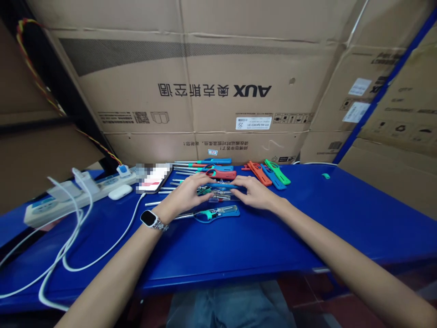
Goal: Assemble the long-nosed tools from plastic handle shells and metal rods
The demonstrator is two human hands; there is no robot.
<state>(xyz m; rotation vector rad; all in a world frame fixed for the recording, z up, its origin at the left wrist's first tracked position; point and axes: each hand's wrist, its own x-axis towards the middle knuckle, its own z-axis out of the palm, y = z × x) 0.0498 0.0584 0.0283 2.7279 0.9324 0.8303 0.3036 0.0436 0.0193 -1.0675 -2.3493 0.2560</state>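
Observation:
My left hand point(187, 192) and my right hand point(255, 193) face each other over the middle of the blue table. Between their fingertips is a blue long-nosed lighter casing point(222, 185), gripped at both ends; the fingers cover part of it. Just beyond lie several long-nosed lighters in a row, among them a red-handled lighter point(221, 174) and a blue-handled lighter point(216, 161) with metal tubes pointing left. Under my hands are more opened lighter halves, partly hidden. Closer to me rests an open blue lighter half point(218, 214) with a clear fuel tank and a green trigger.
To the right sit loose casings: a red one point(260, 174), a blue one point(274, 177) and a green one point(278, 172). A small green piece point(326, 176) lies farther right. At left are a phone point(155, 177), a power strip point(44, 212) and white cables point(78, 223). Cardboard point(218, 59) walls the back.

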